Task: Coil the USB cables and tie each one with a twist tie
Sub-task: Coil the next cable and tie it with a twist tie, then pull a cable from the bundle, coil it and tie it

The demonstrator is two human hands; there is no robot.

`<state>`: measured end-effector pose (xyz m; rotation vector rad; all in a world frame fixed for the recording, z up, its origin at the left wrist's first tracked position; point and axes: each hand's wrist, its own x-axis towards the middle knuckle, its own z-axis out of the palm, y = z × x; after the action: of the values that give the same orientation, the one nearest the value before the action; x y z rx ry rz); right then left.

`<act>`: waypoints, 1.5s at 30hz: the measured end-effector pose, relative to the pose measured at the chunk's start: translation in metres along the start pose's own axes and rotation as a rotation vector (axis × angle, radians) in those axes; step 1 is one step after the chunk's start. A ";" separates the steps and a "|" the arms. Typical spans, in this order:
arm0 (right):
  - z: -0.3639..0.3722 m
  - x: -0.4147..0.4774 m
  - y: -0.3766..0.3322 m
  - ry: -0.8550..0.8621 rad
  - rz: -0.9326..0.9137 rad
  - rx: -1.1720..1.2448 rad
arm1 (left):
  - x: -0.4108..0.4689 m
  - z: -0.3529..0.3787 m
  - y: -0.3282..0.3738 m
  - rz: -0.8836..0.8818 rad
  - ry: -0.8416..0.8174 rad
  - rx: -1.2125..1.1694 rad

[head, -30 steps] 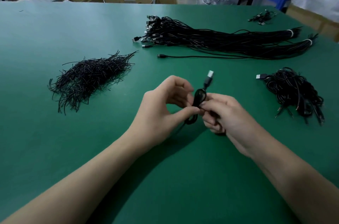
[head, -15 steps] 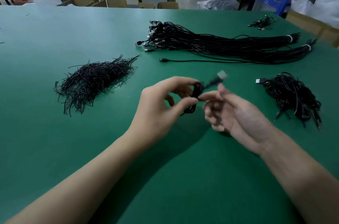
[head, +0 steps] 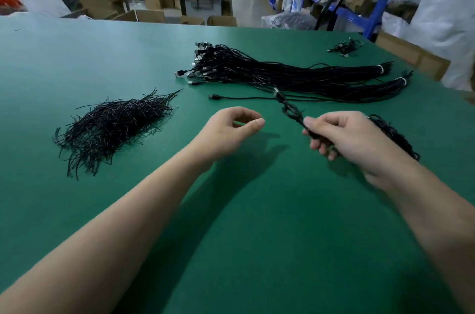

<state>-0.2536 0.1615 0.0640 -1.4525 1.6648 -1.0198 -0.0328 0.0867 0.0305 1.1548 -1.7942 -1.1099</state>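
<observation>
The right grip (head: 349,138) pinches the coiled cable (head: 291,111) by its near end. The cable's long axis runs up and left from the fingers, plug farthest, and blur hides whether it is tied. The finished pile (head: 395,136) lies on the worktop (head: 257,210) just behind that hand. The left grip (head: 228,131) is loosely curled and empty. No writing is legible.

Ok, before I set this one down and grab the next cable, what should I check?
1. Grip: the right hand holds the coiled cable: ok.
2. Coil tied shut: cannot tell, blurred.
3. The left hand is empty: ok.
4. The pile of coiled cables lies beside the right hand: ok.
5. A loose cable lies before the big bundle: ok.
6. The heap of twist ties is stocked: ok.
</observation>
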 end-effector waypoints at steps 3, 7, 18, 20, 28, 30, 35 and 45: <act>-0.033 0.017 0.004 0.336 -0.022 -0.581 | 0.034 -0.006 -0.012 0.000 0.109 0.266; -0.044 0.027 0.018 0.426 -0.007 -1.167 | 0.080 -0.015 -0.033 -0.051 0.209 0.633; -0.048 0.032 0.022 0.201 0.102 -1.447 | 0.115 -0.030 -0.055 0.007 0.257 1.003; -0.039 0.029 0.019 0.254 -0.058 -1.407 | 0.111 -0.029 -0.051 0.056 0.208 1.072; 0.029 0.041 0.020 -0.158 -0.097 -0.284 | 0.071 -0.033 -0.008 0.138 0.165 0.949; 0.045 0.052 0.013 -0.200 0.058 0.111 | 0.055 -0.035 0.005 0.016 0.070 0.457; 0.078 0.072 -0.023 -0.203 0.240 0.868 | 0.016 -0.027 0.007 0.058 0.040 0.355; 0.100 0.069 -0.080 -0.177 0.128 0.863 | -0.017 -0.024 0.006 0.072 0.128 0.106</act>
<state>-0.1384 0.0765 0.0900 -0.8134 0.9638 -1.2686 -0.0074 0.0970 0.0433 1.1862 -1.7980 -0.8889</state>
